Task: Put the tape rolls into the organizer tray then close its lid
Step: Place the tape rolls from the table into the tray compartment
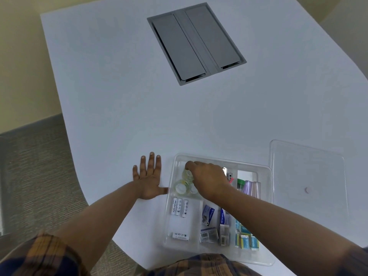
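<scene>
My right hand reached into the clear plastic organizer tray, its grip closed on a small clear tape roll over the far-left compartment, where other rolls already lay. My left hand rested flat and spread on the white bench. The transparent lid lay just right of the tray, so closing remained.

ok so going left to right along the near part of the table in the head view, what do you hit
left hand flat on the table → tape rolls under the right hand → organizer tray → clear lid
</scene>
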